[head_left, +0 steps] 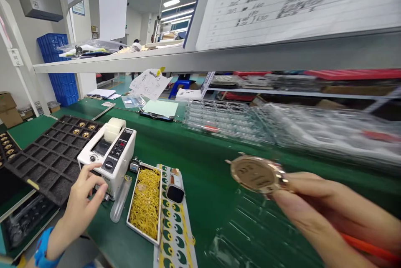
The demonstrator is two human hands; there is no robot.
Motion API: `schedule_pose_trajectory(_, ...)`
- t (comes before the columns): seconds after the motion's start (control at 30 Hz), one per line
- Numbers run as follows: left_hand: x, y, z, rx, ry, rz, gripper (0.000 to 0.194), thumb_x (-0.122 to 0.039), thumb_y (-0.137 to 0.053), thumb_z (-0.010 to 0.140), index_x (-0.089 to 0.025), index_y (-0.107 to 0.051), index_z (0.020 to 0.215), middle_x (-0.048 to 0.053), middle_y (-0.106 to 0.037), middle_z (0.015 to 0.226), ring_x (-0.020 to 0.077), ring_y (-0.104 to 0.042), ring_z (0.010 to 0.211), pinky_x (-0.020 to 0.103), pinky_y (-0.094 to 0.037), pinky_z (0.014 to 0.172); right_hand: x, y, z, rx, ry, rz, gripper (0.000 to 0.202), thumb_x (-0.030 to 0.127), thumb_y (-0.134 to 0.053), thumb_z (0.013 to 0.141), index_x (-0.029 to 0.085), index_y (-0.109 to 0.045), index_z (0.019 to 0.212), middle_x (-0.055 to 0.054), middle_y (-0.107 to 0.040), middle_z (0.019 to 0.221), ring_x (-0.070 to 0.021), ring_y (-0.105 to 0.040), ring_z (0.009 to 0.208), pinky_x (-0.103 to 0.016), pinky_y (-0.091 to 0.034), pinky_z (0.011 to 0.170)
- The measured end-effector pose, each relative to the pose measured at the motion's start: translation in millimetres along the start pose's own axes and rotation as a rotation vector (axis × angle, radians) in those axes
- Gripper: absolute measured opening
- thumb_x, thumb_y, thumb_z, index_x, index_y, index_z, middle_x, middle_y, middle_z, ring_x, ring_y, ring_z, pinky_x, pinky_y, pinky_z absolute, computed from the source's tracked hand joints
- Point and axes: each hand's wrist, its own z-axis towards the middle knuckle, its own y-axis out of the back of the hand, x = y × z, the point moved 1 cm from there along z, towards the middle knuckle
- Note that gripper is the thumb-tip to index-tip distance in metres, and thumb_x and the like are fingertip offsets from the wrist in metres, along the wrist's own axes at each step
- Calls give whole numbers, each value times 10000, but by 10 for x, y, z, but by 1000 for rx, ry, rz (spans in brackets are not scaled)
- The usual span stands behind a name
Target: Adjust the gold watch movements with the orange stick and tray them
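Between the thumb and fingers of my right hand [322, 209] is a round rose-gold watch case [255, 173], its flat engraved back facing the camera. An orange strip, perhaps a tool handle, shows under that hand. My left hand [83, 197] has its fingers apart and nothing in it, at the front of a white tape dispenser [108, 151] with a red lit display. A blue band circles the left wrist. Right of the dispenser lie a clear tube [121, 199], a box of yellow rings [145, 202] and a sticker sheet [177, 234] with a dark-faced device [175, 193] on it.
A black foam tray [52, 153] with several gold parts is at the left. Clear plastic trays [225, 119] line the back of the green table. A grey shelf beam [200, 61] crosses above. A clipboard [160, 109] lies at the back.
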Motion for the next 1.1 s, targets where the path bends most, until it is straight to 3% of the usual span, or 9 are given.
schedule_pose_trajectory(0.07, -170, 21, 70, 210, -99, 268, 215, -316, -512, 886, -219, -601, 716, 98, -583, 1226, 205, -580, 801, 296, -389, 639, 243, -99, 37, 50, 26, -13, 195, 496, -615, 860, 304, -644, 873, -57, -615, 942, -220, -561, 813, -273, -460, 582)
schedule_pose_trajectory(0.17, -422, 42, 199, 355, -205, 409, 244, -296, -423, 941, -222, -534, 737, 86, -617, 1125, 193, -584, 764, 296, -396, 651, 506, -208, 79, 146, 12, 33, 314, 548, -545, 896, 263, -634, 800, -59, -614, 906, -205, -564, 793, -273, -491, 639)
schedule_pose_trajectory(0.3, -763, -93, 291, 399, -377, 184, 269, -320, -445, 966, -216, -514, 728, 34, -588, 934, 156, -531, 728, 258, -379, 607, 580, -250, 99, 230, -122, 154, 450, 659, -540, 858, 223, -580, 754, -30, -529, 776, -177, -488, 709, -285, -469, 660)
schedule_pose_trajectory(0.47, -1054, -582, 330, 592, -419, -130, 296, -324, -512, 934, -201, -509, 665, -11, -476, 734, 145, -457, 686, 261, -363, 619, 545, -265, 89, 343, -250, 325, 484, 681, -552, 849, 211, -508, 744, 14, -448, 700, -142, -401, 640, -285, -383, 641)
schedule_pose_trajectory(0.57, -1125, -847, 378, 655, -389, -197, 305, -347, -537, 906, -195, -545, 642, -12, -459, 719, 142, -428, 650, 268, -343, 594, 548, -262, 87, 406, -269, 417, 458, 650, -558, 867, 207, -504, 764, 22, -444, 691, -135, -387, 638, -289, -352, 649)
schedule_pose_trajectory(0.67, -1127, -987, 423, 677, -397, -225, 307, -373, -552, 893, -196, -602, 646, -11, -447, 707, 145, -422, 639, 272, -336, 584, 547, -237, 88, 458, -261, 468, 427, 609, -552, 896, 204, -503, 770, 27, -430, 696, -129, -377, 642, -287, -334, 661)
schedule_pose_trajectory(1.1, -1080, -1030, 438, 677, -349, -174, 281, -355, -566, 875, -208, -642, 648, -24, -412, 690, 133, -380, 596, 273, -286, 548, 543, -225, 65, 493, -252, 481, 397, 574, -536, 925, 205, -544, 781, 20, -415, 719, -132, -377, 650, -289, -336, 666)
